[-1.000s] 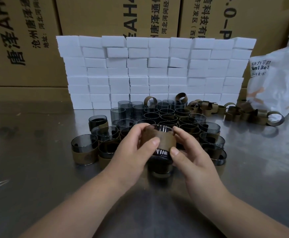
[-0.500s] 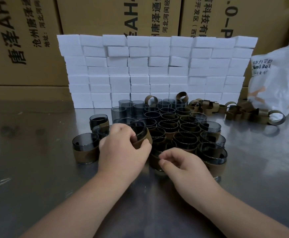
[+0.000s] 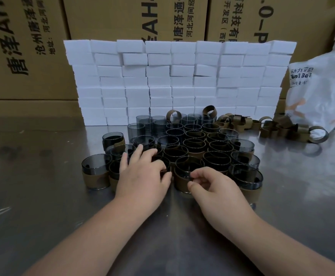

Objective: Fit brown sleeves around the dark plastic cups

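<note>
My left hand (image 3: 142, 176) lies palm down, fingers spread over the sleeved cups (image 3: 194, 144) clustered mid-bench (image 3: 43, 196); whether it grips one underneath I cannot tell. My right hand (image 3: 212, 188) hangs loosely curled, fingertips touching the front cup (image 3: 181, 181). Loose brown sleeves (image 3: 278, 128) lie far right.

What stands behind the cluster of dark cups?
A wall of stacked white blocks, with printed cardboard boxes behind it. The cups and two upright brown sleeves cover part of the wall's bottom rows; the boxes' lower parts are hidden.
</note>
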